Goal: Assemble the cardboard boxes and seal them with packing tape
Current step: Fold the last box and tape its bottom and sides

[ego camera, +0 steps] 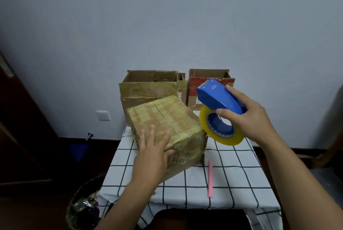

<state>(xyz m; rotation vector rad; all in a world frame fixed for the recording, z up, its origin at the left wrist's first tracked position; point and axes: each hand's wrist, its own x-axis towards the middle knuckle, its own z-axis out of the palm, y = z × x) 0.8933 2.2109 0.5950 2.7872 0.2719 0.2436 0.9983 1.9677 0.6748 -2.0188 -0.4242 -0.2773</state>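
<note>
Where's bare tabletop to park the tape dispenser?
Bare cloth of the table lies right of the pink pen, below the tape dispenser in the right hand. A smaller patch sits front-left, near the left hand. The taped box and two open boxes crowd the back.

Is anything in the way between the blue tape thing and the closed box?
Nothing visible is. The right hand holds the tape dispenser in open air beside the closed box, which the left hand steadies.
</note>
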